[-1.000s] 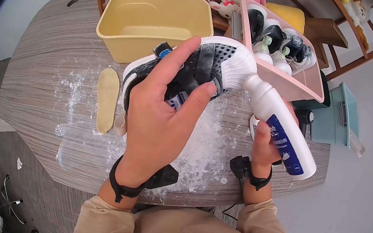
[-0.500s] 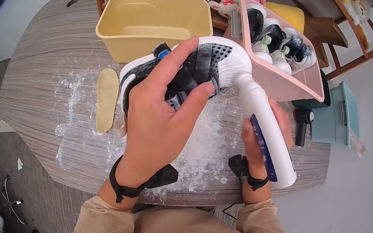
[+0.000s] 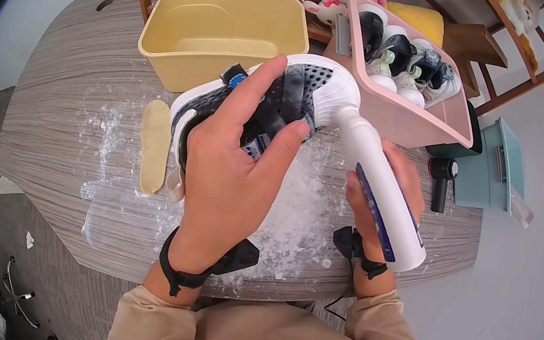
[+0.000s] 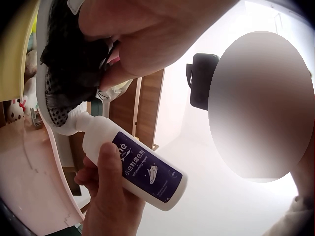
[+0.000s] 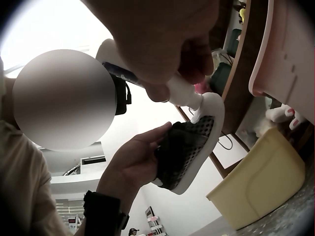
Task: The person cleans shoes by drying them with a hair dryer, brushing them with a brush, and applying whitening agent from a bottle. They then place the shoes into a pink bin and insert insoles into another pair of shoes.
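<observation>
A black and grey shoe with white toe and sole point(image 3: 334, 95) is held up over the table by my left hand point(image 3: 235, 154), fingers and thumb gripping its upper. My right hand point(image 3: 388, 194) grips a white bottle point(image 3: 383, 179) with a dark blue label, tilted so its top touches the shoe's white toe. The label of the bottle point(image 4: 147, 172) reads "Whitening Agent" in the left wrist view. Seen from the right wrist, the bottle's top point(image 5: 194, 102) meets the toe of the shoe point(image 5: 216, 105).
White powdery marks cover part of the wooden table point(image 3: 49, 158). A tan insole point(image 3: 154, 145) lies at left. Behind stand a yellow bin point(image 3: 181, 68) and a pink bin point(image 3: 399, 119) holding several shoes. At right are a black device point(image 3: 441, 185) and a teal container point(image 3: 486, 170).
The bottle and my right hand have shifted left, and the bottle has rolled so less of its label shows. The bottle's top has moved along the toe. The shoe has shifted slightly left.
</observation>
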